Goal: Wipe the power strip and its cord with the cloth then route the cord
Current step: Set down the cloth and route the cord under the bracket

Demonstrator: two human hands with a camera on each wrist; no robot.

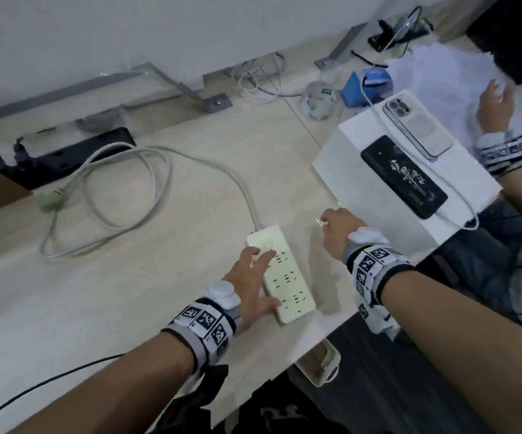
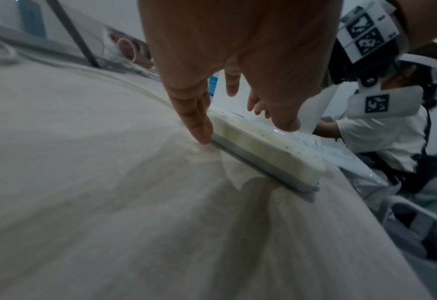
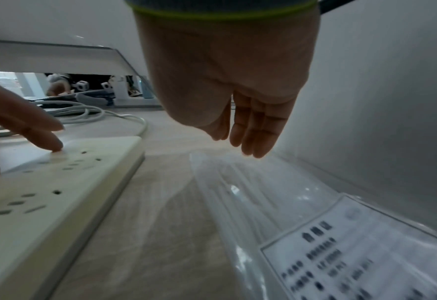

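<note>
The white power strip (image 1: 291, 283) (image 2: 263, 150) (image 3: 45, 203) lies flat near the table's front edge. Its pale cord (image 1: 251, 204) (image 3: 140, 125) runs back and left in loose loops to a plug (image 1: 48, 202). My left hand (image 1: 253, 277) (image 2: 237, 50) rests on the strip with fingers spread and straight, and one finger touches the table beside it. To the right of the strip, my right hand (image 1: 336, 233) (image 3: 243, 130) hangs with straight fingers over the far end of a clear labelled plastic bag (image 3: 263, 192). I cannot make out a cloth.
A white box (image 1: 347, 158) with two phones (image 1: 416, 126) on top stands right of my right hand. A black power strip (image 1: 71, 158) lies at the back left. Another person's hand (image 1: 494, 104) rests on white sheets at the far right. The table's edge (image 1: 347, 324) runs close by the strip.
</note>
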